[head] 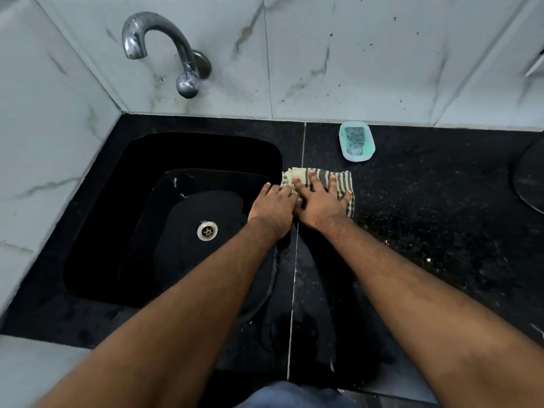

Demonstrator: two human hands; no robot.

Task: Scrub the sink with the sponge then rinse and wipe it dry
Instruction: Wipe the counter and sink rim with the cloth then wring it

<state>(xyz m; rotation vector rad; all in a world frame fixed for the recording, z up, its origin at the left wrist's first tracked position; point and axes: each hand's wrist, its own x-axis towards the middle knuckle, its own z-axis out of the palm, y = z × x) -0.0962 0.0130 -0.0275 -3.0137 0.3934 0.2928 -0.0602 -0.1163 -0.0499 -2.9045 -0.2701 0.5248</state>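
Note:
A striped cloth (pixel 343 182), folded, lies on the black counter just right of the black sink (pixel 141 160). My right hand (pixel 322 201) lies flat on it with fingers spread. My left hand (pixel 273 209) is at the cloth's left edge, over the sink's right rim, fingers touching the fabric. The green sponge (pixel 354 139) sits in a pale blue dish (pixel 346 154) near the back wall, apart from both hands. The sink's metal drain (pixel 207 230) is uncovered.
A chrome tap (pixel 164 39) juts from the tiled wall above the sink's back left. A dark round object (pixel 530 181) sits at the counter's right edge. Tiled walls close the left and back sides.

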